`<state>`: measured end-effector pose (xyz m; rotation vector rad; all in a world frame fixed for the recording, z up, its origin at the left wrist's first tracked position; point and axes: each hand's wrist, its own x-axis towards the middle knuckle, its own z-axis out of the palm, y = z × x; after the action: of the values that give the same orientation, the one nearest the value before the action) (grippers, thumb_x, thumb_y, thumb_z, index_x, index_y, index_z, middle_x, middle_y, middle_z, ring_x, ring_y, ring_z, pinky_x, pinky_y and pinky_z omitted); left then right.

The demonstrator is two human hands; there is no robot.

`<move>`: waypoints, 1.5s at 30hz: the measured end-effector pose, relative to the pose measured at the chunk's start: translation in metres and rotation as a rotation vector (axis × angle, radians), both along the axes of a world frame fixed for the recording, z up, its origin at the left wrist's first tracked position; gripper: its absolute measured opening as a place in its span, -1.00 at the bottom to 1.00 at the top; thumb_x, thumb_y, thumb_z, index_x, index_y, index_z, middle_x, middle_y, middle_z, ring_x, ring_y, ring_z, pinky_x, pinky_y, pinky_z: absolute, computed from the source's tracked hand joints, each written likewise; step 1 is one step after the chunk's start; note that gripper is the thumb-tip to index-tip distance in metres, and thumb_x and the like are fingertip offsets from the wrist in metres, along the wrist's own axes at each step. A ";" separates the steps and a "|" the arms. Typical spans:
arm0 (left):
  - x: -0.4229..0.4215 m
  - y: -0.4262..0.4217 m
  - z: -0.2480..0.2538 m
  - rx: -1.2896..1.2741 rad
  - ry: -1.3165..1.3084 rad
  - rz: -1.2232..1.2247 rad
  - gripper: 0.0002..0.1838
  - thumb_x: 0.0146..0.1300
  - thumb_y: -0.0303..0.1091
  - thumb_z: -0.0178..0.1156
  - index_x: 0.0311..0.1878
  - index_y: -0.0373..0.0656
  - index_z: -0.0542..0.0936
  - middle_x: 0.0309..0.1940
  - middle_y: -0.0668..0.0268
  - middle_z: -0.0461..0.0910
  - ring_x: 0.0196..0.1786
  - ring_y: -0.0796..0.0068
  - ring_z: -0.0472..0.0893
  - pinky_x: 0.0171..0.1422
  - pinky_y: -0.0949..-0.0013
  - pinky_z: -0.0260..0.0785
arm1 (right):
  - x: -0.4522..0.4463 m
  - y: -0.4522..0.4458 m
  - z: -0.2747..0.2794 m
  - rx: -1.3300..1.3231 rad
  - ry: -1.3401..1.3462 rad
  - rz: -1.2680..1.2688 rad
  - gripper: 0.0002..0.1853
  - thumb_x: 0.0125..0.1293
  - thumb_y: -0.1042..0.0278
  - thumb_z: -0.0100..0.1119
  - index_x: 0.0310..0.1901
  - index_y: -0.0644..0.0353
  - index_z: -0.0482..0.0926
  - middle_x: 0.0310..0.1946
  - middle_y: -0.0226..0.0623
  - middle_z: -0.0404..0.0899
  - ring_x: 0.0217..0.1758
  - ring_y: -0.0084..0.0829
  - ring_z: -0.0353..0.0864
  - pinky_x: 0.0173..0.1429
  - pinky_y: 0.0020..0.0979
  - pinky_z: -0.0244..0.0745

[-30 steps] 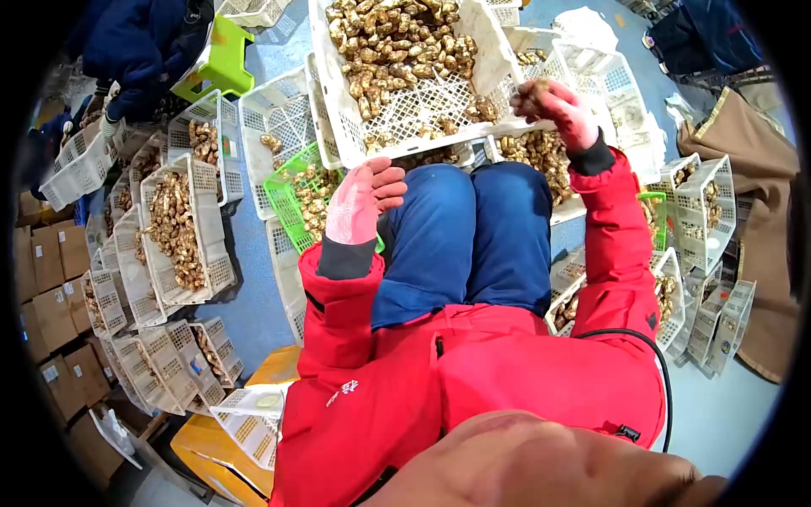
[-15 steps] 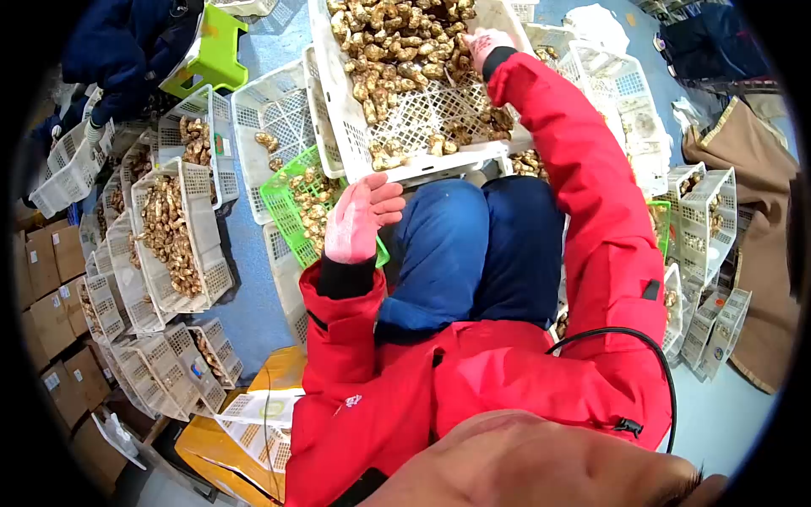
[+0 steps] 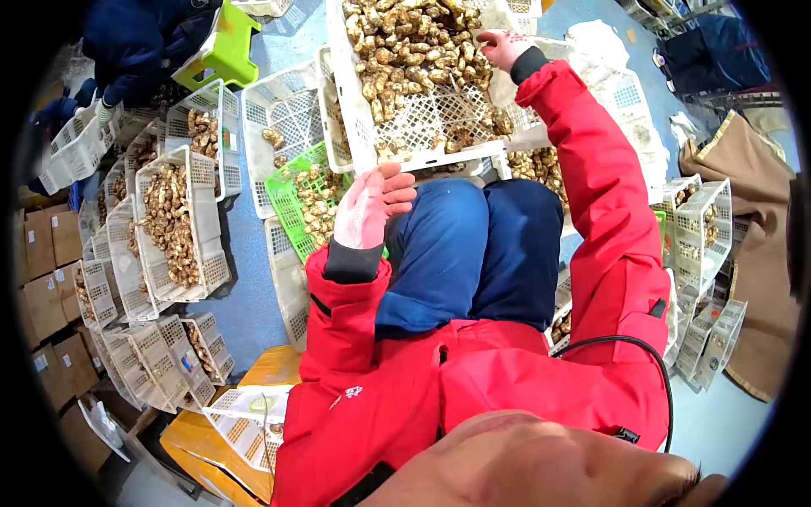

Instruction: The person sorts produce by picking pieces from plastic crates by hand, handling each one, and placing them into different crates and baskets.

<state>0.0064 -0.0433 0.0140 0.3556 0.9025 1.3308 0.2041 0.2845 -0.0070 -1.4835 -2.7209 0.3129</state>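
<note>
A large white crate [image 3: 359, 106] holds many brown-and-cream mushrooms [image 3: 414, 46], heaped towards its far side. Over its right part is my right hand [image 3: 507, 51], back upward, with fingers slightly apart at the edge of the heap and nothing visible in them. My left hand [image 3: 367, 207] is turned palm up beside my left knee, fingers stretched out and nothing on it. Next to it, lower down, a green basket [image 3: 291, 221] contains smaller mushrooms. Several more mushrooms [image 3: 448, 138] lie at the crate's near edge, where bare lattice floor shows.
White crates of mushrooms [image 3: 169, 215] stand stacked at the left, and others [image 3: 710, 220] at the right. A person in dark clothing [image 3: 139, 51] works at the upper left near a green stool [image 3: 228, 46]. Cardboard boxes [image 3: 51, 296] line the far left.
My right hand has shifted slightly right, away from the mushroom heap. My left hand has risen a little and stays palm up. The whole view has shifted slightly.
</note>
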 end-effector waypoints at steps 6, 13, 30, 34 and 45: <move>-0.016 0.000 -0.018 -0.012 -0.061 0.041 -0.57 0.29 -0.19 -0.03 0.07 -0.34 0.29 -0.15 0.02 0.51 -0.24 0.26 0.57 -0.13 0.29 0.45 | -0.043 0.035 -0.059 0.029 -0.469 -0.008 -0.56 0.11 -0.01 0.10 0.00 -0.03 0.45 -0.04 -0.21 0.49 -0.03 -0.26 0.52 0.04 -0.27 0.41; -0.024 0.017 -0.038 -0.110 -0.113 0.038 -0.59 0.26 -0.18 0.00 0.02 -0.32 0.30 -0.17 0.02 0.51 -0.26 0.26 0.57 -0.18 0.31 0.46 | -0.054 0.051 -0.084 -0.035 -0.445 -0.145 -0.62 0.08 0.20 0.13 -0.05 0.11 0.45 -0.09 -0.24 0.54 0.03 -0.32 0.50 0.02 -0.28 0.43; 0.015 -0.017 0.018 0.008 0.106 0.035 -0.53 0.30 -0.11 -0.05 0.05 -0.37 0.32 -0.19 0.12 0.51 -0.27 0.46 0.53 -0.21 0.51 0.39 | -0.007 -0.155 0.085 -1.104 1.388 0.128 -0.44 0.22 0.23 0.04 0.22 0.24 0.19 -0.04 -0.17 0.47 -0.07 -0.42 0.51 0.00 -0.41 0.39; 0.003 -0.026 0.010 0.128 -0.048 -0.061 -0.52 0.30 -0.12 -0.05 0.10 -0.33 0.28 -0.11 0.09 0.49 -0.20 0.35 0.55 -0.12 0.36 0.44 | 0.079 -0.148 0.084 -0.910 1.391 -0.026 -0.48 0.20 0.35 0.01 0.20 0.30 0.23 -0.07 -0.15 0.49 -0.08 -0.37 0.54 0.01 -0.41 0.41; -0.001 -0.012 -0.020 0.014 -0.010 0.009 -0.55 0.30 -0.14 -0.05 0.08 -0.33 0.31 -0.12 0.08 0.50 -0.17 0.33 0.55 -0.10 0.35 0.43 | 0.053 -0.066 0.026 -0.554 0.708 -0.031 -0.55 0.18 0.23 0.11 0.07 0.28 0.40 -0.08 -0.21 0.53 -0.04 -0.51 0.50 0.04 -0.54 0.37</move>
<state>0.0050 -0.0555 -0.0058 0.3557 0.8874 1.3466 0.2566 0.2181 0.0192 -1.1595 -2.1079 1.3732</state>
